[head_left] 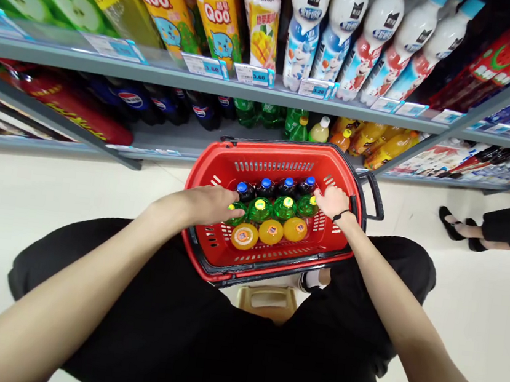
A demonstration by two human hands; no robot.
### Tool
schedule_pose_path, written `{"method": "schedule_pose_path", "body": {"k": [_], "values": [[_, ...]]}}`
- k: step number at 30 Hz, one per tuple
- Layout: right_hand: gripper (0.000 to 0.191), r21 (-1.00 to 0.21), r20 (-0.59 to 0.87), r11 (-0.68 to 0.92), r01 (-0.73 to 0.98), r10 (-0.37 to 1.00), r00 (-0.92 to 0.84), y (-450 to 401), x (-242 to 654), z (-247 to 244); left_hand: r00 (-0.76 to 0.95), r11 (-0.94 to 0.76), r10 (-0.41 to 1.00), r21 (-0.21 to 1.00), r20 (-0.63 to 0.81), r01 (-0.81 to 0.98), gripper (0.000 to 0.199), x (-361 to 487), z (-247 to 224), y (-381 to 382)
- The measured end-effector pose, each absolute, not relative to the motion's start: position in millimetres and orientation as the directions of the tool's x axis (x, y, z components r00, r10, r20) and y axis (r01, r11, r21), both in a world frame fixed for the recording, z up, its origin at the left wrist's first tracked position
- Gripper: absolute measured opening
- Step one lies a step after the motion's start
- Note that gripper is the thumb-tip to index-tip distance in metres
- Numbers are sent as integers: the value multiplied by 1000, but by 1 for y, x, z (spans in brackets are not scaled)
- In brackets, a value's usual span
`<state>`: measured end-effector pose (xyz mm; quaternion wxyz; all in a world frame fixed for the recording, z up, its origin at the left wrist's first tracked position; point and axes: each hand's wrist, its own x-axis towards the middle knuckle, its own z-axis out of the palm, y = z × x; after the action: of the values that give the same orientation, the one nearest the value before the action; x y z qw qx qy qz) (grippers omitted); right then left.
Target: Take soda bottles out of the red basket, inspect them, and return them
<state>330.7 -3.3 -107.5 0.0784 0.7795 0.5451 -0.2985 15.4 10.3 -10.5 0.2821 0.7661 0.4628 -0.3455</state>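
A red shopping basket [222, 156] holds rows of bottles: dark bottles [265, 186] with blue caps at the back, green bottles [260, 209] with yellow caps in the middle, and three orange-topped bottles [271, 232] in front. Over the basket's left side reaches my left hand [216, 203], fingers stretched out and apart over the leftmost green bottle [237, 217], partly hiding it. My right hand [332, 202], a black band at its wrist, has its fingers curled at the yellow cap of the rightmost green bottle [306, 206]. Its palm side is hidden.
Behind the basket, a shelf edge [167, 75] carries juice and milk-drink bottles. More bottles [300, 128] stand on the lower shelf. The basket's black handle [377, 197] sticks out at right. A beige stool [267, 301] is below, and another person's feet [461, 229] are at right.
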Motion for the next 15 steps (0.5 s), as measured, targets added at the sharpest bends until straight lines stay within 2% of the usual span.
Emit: {"method": "schedule_pose_path", "body": {"k": [3,8,11,15], "values": [[54,-124,-516,-294,948,835,192,-13,322,-94,339,-427,506,111,-793,898,58,17,-13,10],[58,-134,-700,-129,983,715,-2,-33,305,-106,362,-527,469,74,-806,847,52,38,-26,-6],[61,-167,-799,-133,977,598,-55,-40,297,-124,357,-553,409,83,-840,829,45,53,-47,-24],[61,-238,-864,-237,942,494,-94,-45,293,-150,356,-565,396,81,-846,821,41,61,-84,-42]]}}
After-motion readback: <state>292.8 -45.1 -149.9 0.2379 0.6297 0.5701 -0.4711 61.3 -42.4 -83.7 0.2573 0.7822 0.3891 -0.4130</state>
